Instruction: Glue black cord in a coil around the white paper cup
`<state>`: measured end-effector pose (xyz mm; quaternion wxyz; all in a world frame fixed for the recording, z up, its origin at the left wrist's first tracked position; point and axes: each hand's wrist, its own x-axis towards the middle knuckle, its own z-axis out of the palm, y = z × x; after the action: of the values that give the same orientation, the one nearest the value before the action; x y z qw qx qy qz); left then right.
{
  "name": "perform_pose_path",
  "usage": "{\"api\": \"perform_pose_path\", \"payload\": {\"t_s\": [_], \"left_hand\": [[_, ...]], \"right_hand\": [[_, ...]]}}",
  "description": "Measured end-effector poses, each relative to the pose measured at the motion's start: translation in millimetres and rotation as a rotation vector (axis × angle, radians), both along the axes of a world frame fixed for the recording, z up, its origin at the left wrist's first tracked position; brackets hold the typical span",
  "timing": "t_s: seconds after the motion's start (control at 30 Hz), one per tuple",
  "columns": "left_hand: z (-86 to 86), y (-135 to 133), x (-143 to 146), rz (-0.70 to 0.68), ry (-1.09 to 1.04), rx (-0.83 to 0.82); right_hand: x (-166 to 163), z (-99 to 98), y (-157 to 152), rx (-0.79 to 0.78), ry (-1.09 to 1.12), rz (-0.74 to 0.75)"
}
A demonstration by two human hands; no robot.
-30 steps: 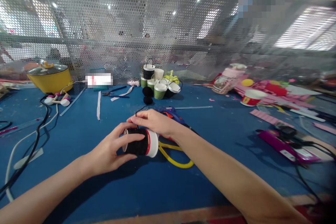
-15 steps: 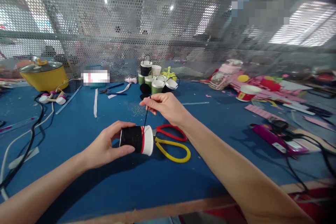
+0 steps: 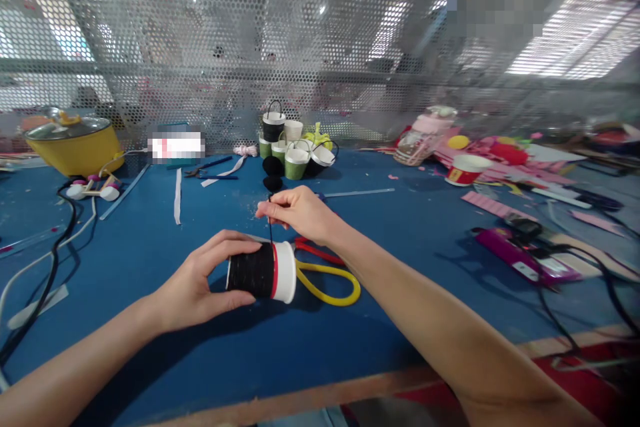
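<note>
My left hand (image 3: 200, 283) grips a paper cup (image 3: 265, 271) lying on its side, its wall wound with black cord and its white rim with a red band pointing right. My right hand (image 3: 299, 211) hovers just above the cup and pinches the taut end of the black cord (image 3: 271, 230), which runs down to the cup. Scissors with one red and one yellow handle (image 3: 327, 273) lie on the blue table (image 3: 200, 360) directly behind the cup.
A cluster of small cups with black handles (image 3: 295, 150) stands at the back centre. A yellow pot (image 3: 73, 145) sits far left, with cables (image 3: 50, 260) trailing across the left side. Pink craft scraps, a red-and-white cup (image 3: 465, 169) and a magenta tool (image 3: 520, 257) fill the right. Perforated metal mesh closes the back.
My right hand rose off the cup, drawing the black cord up taut, then came down a little closer to the cup. The left hand kept its hold throughout.
</note>
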<state>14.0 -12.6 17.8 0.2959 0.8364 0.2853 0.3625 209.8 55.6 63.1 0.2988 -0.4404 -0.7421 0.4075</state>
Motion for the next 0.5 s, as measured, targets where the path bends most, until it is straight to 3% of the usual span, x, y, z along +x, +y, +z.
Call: {"api": "perform_pose_path", "payload": {"t_s": [0.33,0.5], "left_hand": [[1.1,-2.0,-0.3,0.007,0.038,0.142],[0.4,-3.1,-0.8,0.018,0.093,0.268]], "right_hand": [[-2.1,-1.0,-11.1,-0.066,-0.109,-0.011],[-0.7,-3.9,-10.7,-0.247,-0.064,0.095]]}}
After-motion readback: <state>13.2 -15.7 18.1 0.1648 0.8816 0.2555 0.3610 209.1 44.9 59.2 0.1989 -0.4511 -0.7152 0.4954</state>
